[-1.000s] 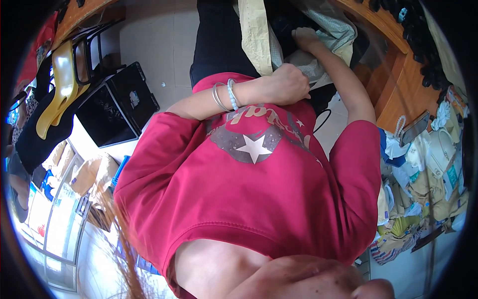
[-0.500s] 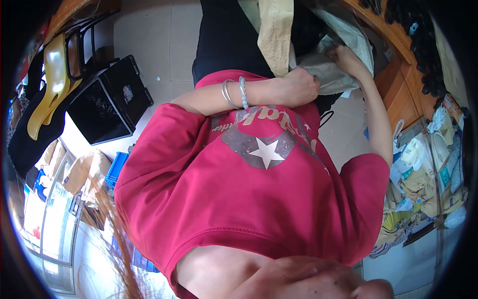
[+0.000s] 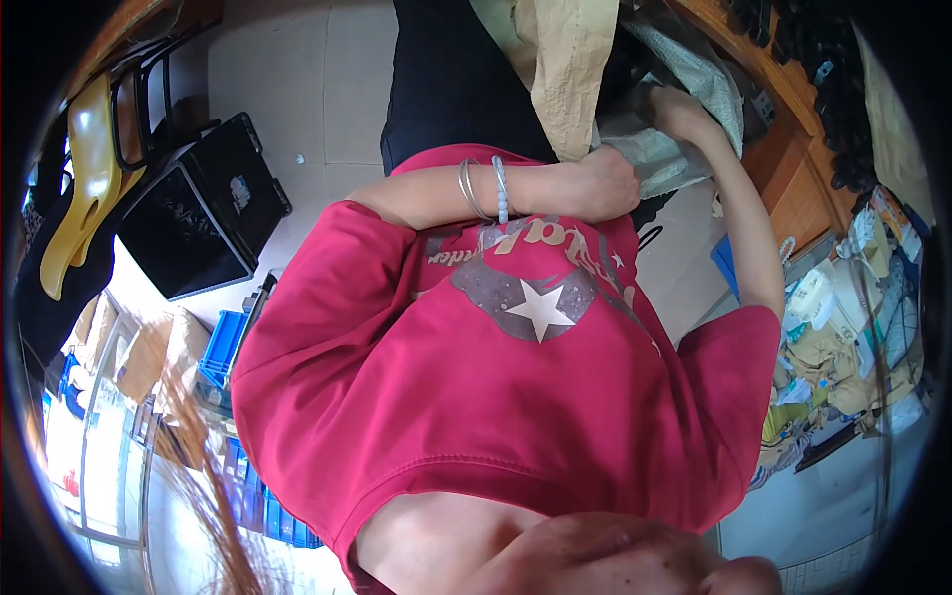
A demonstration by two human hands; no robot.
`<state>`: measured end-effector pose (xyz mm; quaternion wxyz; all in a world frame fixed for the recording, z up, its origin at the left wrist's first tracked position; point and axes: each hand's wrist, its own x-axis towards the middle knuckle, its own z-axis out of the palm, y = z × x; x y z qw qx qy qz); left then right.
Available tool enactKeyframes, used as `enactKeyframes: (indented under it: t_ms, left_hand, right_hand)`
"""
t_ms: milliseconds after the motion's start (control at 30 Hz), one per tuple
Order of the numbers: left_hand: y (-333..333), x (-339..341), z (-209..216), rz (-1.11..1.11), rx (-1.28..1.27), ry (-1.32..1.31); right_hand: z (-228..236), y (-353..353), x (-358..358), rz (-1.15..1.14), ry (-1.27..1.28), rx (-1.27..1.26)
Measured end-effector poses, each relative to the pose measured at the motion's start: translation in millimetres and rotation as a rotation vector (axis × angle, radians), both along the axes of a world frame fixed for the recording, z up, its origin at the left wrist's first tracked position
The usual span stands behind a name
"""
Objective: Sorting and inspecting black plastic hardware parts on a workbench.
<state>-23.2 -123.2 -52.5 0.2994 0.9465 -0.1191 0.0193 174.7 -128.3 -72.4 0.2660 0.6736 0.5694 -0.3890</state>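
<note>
My left hand (image 3: 601,184), with bracelets at the wrist, is closed at the near rim of a pale woven sack (image 3: 699,74). Its fingertips are turned away, but the rim seems gripped there. A creased tan sheet or bag (image 3: 572,74) hangs down to the same fist; whether it is pinched too is unclear. My right hand (image 3: 676,111) reaches from the right into the sack's mouth, bent at the wrist. Its fingers are mostly hidden by the sack and shadow, so what they touch does not show.
A wooden cabinet edge (image 3: 793,149) runs close by my right arm. Farther right lies a heap of packets and bags (image 3: 843,347). To the left stand a black box (image 3: 198,213), a yellow chair (image 3: 89,169) and blue crates (image 3: 223,347).
My right hand has shifted slightly left, deeper into the sack's mouth, and its fingers show less. The tan sheet has swung a little right. My left fist stays nearly in place.
</note>
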Motion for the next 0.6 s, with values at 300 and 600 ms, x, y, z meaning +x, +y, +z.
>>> enactKeyframes:
  t_ms: [300, 600]
  left_hand:
    - [-6, 5, 1, 0.092, -0.13, 0.052]
    - [7, 2, 0, 0.205, -0.157, 0.066]
  right_hand:
    - [-109, 4, -20, 0.141, -0.274, -0.211]
    - [-119, 4, -22, -0.077, -0.278, -0.246]
